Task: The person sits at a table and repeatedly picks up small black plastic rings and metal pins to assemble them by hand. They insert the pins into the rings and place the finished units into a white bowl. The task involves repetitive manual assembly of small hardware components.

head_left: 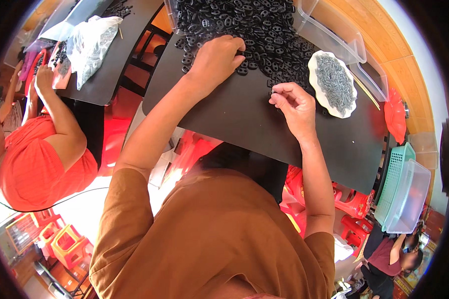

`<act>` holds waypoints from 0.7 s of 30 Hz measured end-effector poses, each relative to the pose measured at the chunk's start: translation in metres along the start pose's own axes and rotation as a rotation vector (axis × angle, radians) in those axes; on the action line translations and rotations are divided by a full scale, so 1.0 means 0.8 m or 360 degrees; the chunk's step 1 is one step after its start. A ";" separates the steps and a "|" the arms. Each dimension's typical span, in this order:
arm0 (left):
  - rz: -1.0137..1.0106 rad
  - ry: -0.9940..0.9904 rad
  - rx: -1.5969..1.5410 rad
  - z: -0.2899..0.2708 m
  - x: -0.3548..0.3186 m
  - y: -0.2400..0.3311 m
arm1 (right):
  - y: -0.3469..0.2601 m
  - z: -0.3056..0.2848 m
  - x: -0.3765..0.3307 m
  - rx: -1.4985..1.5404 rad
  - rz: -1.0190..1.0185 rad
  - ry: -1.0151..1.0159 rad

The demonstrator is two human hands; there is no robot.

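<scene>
A broad heap of small black oval pieces with holes [224, 20] covers the far part of the dark table. At the heap's near edge, my left hand [217, 60] has its thumb and forefinger closed round a black piece, mostly hidden by the fingers. My right hand [295, 102] is over the table to the right, its thumb and fingertips pinched on a small dark piece. Smaller black pieces [284, 77] lie just beyond that hand. Beside it stands a white scalloped dish [312, 74] full of thin grey metallic pins or screws [336, 82].
Clear plastic bins [356, 45] and thin wooden sticks [366, 92] lie right of the dish. A red scalloped dish [395, 117] and green basket [391, 182] stand farther right. At another table on the left, a person in red [50, 154] works near a plastic bag [92, 47].
</scene>
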State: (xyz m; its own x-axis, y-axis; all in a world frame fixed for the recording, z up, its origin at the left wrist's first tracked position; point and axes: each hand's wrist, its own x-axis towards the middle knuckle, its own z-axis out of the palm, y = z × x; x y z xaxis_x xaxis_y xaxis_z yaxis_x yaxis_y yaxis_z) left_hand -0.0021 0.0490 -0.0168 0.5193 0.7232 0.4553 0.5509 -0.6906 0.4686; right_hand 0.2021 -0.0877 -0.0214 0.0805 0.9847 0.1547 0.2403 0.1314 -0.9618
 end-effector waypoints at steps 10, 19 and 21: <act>-0.0143 -0.0162 -0.0669 -0.014 -0.052 0.027 | 0.000 0.001 0.000 0.0038 -0.0041 -0.0005; 0.0037 -0.0139 -0.0528 -0.023 -0.068 0.021 | -0.006 0.008 0.000 -0.0278 -0.0298 0.0009; -0.0247 -0.0222 -0.0657 -0.033 -0.067 0.033 | -0.004 0.008 -0.001 -0.0283 -0.0296 0.0013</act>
State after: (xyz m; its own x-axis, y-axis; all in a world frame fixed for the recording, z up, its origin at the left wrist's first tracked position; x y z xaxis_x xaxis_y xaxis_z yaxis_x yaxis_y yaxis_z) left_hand -0.0327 -0.0080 -0.0092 0.5495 0.7930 0.2631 0.3373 -0.4986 0.7985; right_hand 0.1948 -0.0881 -0.0199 0.0264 0.9444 0.3277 0.4182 0.2873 -0.8617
